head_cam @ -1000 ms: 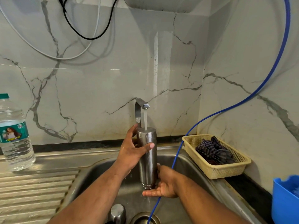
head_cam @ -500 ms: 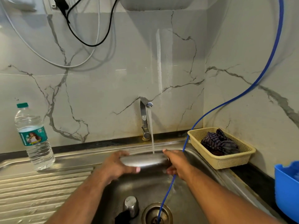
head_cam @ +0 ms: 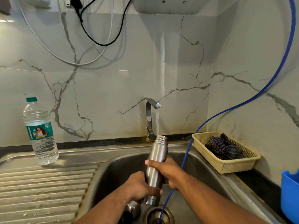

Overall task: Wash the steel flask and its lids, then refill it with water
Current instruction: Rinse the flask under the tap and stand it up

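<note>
Over the sink (head_cam: 113, 167), under the running tap (head_cam: 150, 120) — steel flask (head_cam: 157, 152) near-upright, uncapped; left hand (head_cam: 137, 186) curls round its lower body, right hand (head_cam: 168, 170) curls round mid-body.

Body in view: two hands and two forearms only, entering from the near edge. Left hand (head_cam: 138, 185) bare. Left forearm (head_cam: 105, 209) bare along its whole visible length. Right hand (head_cam: 169, 172) bare. Right forearm (head_cam: 218, 199) bare likewise; skin uncovered up to the frame edge on both sides
</note>
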A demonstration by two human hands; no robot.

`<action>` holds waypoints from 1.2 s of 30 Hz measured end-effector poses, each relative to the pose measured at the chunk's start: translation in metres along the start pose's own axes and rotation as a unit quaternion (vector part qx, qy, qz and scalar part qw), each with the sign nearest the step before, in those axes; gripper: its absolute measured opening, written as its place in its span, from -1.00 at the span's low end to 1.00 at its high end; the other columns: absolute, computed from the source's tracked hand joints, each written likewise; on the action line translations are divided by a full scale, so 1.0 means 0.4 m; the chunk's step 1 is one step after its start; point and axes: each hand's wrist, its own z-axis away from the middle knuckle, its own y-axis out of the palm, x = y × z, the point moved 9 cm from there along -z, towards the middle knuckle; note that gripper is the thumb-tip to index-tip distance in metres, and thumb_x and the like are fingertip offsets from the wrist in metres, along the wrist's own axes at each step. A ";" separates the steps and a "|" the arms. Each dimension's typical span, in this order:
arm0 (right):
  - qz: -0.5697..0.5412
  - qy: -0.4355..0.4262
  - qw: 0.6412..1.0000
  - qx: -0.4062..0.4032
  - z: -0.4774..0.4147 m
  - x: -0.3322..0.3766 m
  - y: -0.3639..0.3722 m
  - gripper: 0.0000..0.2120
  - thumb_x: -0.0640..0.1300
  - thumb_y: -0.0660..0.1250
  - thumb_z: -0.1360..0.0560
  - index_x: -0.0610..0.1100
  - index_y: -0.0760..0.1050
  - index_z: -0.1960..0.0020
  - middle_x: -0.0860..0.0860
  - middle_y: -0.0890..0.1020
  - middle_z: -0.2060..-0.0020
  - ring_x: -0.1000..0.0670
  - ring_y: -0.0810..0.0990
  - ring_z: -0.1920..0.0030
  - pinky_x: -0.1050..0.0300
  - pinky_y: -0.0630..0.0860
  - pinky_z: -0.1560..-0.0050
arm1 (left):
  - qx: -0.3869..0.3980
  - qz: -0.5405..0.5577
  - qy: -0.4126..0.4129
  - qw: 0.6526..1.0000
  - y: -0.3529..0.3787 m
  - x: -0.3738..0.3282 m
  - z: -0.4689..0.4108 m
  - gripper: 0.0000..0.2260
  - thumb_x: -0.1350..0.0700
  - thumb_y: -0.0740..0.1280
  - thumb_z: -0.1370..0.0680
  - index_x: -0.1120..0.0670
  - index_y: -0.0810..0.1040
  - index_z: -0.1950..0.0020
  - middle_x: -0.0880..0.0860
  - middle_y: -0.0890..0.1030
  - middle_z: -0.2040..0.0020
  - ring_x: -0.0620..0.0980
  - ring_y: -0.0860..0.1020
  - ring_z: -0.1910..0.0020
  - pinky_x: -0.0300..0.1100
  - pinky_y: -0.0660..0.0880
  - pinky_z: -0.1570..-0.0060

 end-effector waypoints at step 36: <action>0.188 -0.113 0.971 -0.098 0.008 0.072 -0.045 -0.35 0.03 0.72 -0.22 0.09 0.46 -0.19 0.13 0.62 -0.01 0.03 0.63 -0.08 0.05 0.64 -0.10 | -0.105 -0.052 0.028 0.993 -0.096 0.048 -0.049 -0.36 0.07 0.65 -0.35 0.03 0.50 -0.38 -0.07 0.60 -0.08 -0.13 0.58 -0.07 -0.25 0.54 -0.14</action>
